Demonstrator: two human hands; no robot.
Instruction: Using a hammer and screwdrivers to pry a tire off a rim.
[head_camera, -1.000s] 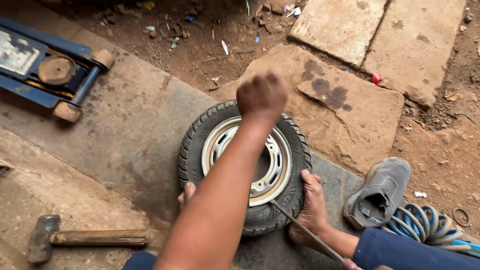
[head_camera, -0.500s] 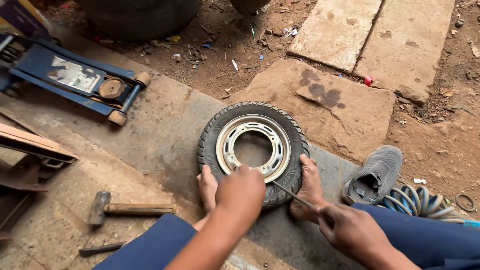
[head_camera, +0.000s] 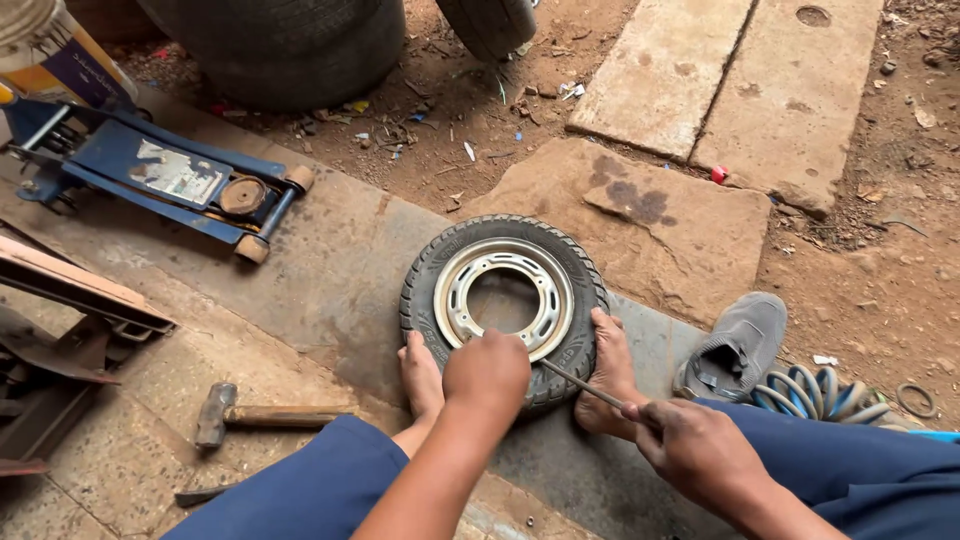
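A small tyre (head_camera: 423, 285) with a pale metal rim (head_camera: 455, 300) lies flat on the concrete. My two bare feet press on its near side, the left foot (head_camera: 420, 375) and the right foot (head_camera: 608, 365). My left hand (head_camera: 487, 370) is a closed fist at the near edge of the rim; nothing shows in it. My right hand (head_camera: 690, 450) grips a thin metal rod (head_camera: 580, 387), whose tip points under my left fist at the tyre's near edge.
A hammer (head_camera: 250, 415) lies on the floor at the left. A blue floor jack (head_camera: 170, 175) stands at the upper left, with large tyres (head_camera: 290, 45) behind it. A grey shoe (head_camera: 735, 345) and a coiled air hose (head_camera: 820, 395) lie at the right, near stone slabs (head_camera: 680, 230).
My left fist has come down from high over the tyre's far side to its near edge. My right hand with the rod has come further into view.
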